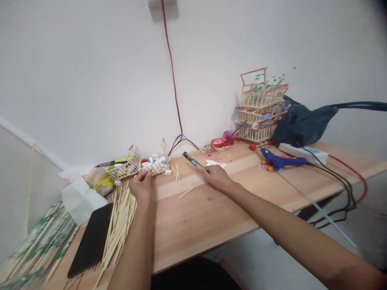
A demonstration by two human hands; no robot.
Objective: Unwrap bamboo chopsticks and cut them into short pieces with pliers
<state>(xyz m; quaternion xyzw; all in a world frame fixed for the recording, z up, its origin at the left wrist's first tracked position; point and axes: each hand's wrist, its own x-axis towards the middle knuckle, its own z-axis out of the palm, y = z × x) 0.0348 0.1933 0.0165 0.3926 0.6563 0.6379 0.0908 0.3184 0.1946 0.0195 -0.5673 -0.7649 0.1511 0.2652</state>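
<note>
My right hand [218, 176], above the middle of the table, is closed around a slim dark-and-silver metal tool [194, 161]; its exact kind is unclear. The tool points up and left, toward the wall. My left hand [141, 186] is by the front of a small stick-built basket [163, 164] filled with white bits. Its fingertips are pinched together; whatever they hold is too small to make out. Under and beside my left wrist lies a loose pile of thin wooden sticks [120, 225]. A short stick [186, 192] lies on the wood between my hands.
A black phone [90, 241] and wrapped stick packs [39, 241] lie left. Another stick basket [122, 171] holds a brush. Rightward are a red paint dish [220, 146], stacked stick baskets [260, 108], a blue glue gun [281, 160], a power strip [304, 153] and a dark bag [302, 125].
</note>
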